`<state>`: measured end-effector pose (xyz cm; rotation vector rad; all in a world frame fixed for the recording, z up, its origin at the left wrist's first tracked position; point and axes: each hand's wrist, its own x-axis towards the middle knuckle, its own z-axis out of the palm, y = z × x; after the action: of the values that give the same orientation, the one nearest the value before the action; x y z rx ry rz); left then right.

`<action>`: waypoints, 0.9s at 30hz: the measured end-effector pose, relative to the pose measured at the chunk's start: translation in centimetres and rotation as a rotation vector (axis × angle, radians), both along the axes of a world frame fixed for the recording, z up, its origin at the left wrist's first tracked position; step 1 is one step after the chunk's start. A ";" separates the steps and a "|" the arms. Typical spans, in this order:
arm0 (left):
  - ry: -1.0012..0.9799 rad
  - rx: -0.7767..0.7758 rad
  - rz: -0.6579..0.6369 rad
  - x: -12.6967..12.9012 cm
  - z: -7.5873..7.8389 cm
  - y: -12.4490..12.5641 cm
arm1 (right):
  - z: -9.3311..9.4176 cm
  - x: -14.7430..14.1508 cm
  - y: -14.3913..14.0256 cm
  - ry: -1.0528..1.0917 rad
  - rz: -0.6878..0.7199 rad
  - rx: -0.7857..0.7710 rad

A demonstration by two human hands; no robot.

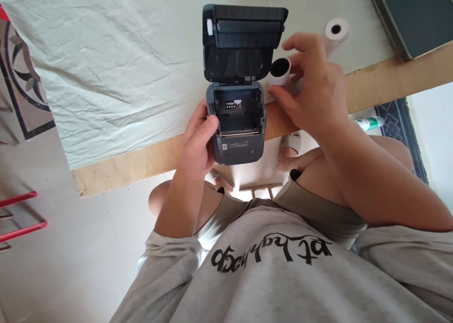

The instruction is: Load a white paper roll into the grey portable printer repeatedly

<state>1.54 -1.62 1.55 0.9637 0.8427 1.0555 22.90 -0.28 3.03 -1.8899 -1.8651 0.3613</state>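
My left hand (198,141) is closed around the left side of a small dark grey label printer (239,153), its thumb on the casing's edge. The printer's black lid (244,44) stands raised, and its paper compartment (235,117) shows a small printed sticker and no roll inside. At the printer's right, my right hand (313,87) has its thumb and bent fingers about a small white paper roll (279,80) with a wide black core, while the index finger is lifted away. Some of those fingertips are hidden behind the roll.
A second white roll (334,35) with a narrower core stands beyond my right hand. Pale wrinkled cloth (123,77) covers the table, whose bare wooden edge (127,172) faces me. A dark flat panel with a metal frame (414,16) lies at the far right. Red rails (21,228) are at the left.
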 end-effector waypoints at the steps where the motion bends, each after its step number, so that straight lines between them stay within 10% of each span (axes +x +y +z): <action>1: -0.003 -0.001 -0.008 0.0 0.0 0.0 | 0.1 0.0 -0.1 -0.012 -0.005 -0.035; 10: -0.002 -0.003 -0.031 -0.2 0.3 -0.2 | -0.2 3.8 -0.6 0.099 0.076 0.694; 18: 0.005 -0.023 -0.029 -0.2 0.5 0.2 | -0.7 5.5 2.2 -0.053 -0.043 0.170; 27: -0.014 -0.010 -0.039 0.0 0.3 0.3 | -0.7 5.7 1.4 0.072 0.006 0.200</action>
<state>1.49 -1.30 1.86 0.9598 0.8141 1.0225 28.58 1.16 2.38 -1.7165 -1.7889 0.2314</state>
